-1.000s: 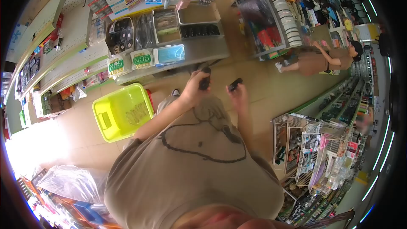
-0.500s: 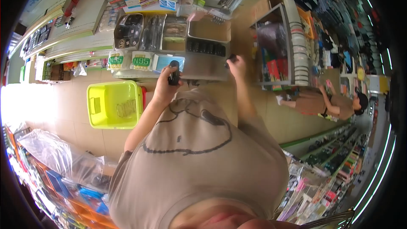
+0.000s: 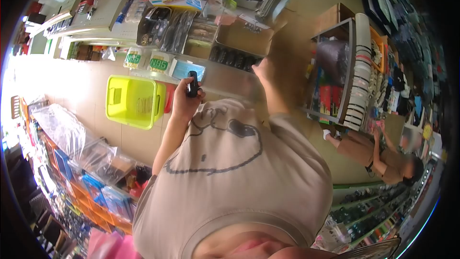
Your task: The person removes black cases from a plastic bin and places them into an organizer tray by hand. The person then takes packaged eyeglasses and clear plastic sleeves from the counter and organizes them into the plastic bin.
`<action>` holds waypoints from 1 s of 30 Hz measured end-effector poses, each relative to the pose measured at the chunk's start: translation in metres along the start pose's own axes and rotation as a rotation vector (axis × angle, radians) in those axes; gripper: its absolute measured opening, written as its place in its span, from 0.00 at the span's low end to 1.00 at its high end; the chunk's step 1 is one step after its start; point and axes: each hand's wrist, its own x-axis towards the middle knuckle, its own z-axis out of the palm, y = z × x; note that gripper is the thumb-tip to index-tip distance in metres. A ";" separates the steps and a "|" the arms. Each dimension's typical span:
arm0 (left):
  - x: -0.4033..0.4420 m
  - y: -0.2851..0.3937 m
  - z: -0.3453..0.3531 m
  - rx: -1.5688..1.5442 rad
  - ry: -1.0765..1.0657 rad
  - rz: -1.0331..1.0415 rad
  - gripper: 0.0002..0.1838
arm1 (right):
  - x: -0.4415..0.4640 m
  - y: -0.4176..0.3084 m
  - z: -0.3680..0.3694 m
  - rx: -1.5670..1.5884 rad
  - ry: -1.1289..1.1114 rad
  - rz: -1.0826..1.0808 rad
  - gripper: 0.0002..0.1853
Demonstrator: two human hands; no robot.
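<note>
My left hand (image 3: 186, 100) is closed around a small black oblong object (image 3: 192, 84), held upright near my shirt. Its exact kind is not clear. My right hand (image 3: 265, 74) reaches to the right end of a row of similar black objects (image 3: 232, 58) in a shelf tray. Its fingers pinch the end black object (image 3: 257, 61), which they partly hide. Just left of the row lies a blue packet (image 3: 188, 70), beside two packs marked N95 (image 3: 159, 62).
A yellow-green basket (image 3: 132, 121) stands on the floor to the left. Behind the row is a cardboard tray (image 3: 247, 38). A rack (image 3: 330, 74) with white rolls stands right, and another person (image 3: 373, 156) is beyond it. Plastic-covered shelves (image 3: 72, 129) are at lower left.
My right hand has carried its black object to the end of the row in the tray. My left hand still holds the other one. The view has turned slightly.
</note>
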 end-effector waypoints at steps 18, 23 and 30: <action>-0.009 -0.060 0.026 0.405 0.078 0.292 0.12 | 0.027 0.038 0.024 0.079 -0.124 -0.247 0.38; -0.002 -0.081 0.008 1.129 -0.022 0.564 0.25 | 0.026 0.034 0.017 0.116 -0.171 -0.233 0.39; -0.020 -0.073 0.038 0.183 -0.222 0.089 0.28 | 0.011 0.042 0.024 0.166 0.119 -0.336 0.26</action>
